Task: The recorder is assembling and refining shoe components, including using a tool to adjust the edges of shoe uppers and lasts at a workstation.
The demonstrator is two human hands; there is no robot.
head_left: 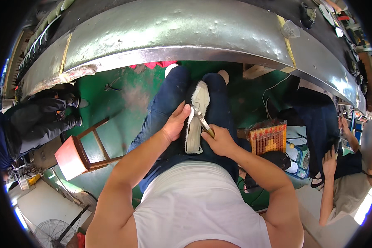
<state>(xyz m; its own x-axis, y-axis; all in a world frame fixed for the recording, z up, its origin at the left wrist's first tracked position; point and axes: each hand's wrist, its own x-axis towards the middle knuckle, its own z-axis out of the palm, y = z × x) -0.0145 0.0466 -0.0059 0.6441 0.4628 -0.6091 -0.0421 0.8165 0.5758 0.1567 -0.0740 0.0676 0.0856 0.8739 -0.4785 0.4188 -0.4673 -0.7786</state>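
A shoe [201,97] lies sole side up along my lap between my thighs, toe pointing away, with a cream bottom and a dark edge around it. At its left edge my left hand [177,122] is closed, thumb and fingers pinching the rim next to a white strip. In my right hand [221,141] is a pair of metal pliers [202,120], gripped by the handles. Their head reaches across the middle of the shoe, close to my left fingertips. Whether the jaws bite on the edge is too small to tell.
A metal-covered bench [173,31] curves across in front, a clear plastic cup [290,29] on it. To the left are a wooden stool [72,157], a tool [112,86] on the green floor, and a fan [56,231]. A beaded seat mat [268,138] stands right. People sit on both sides.
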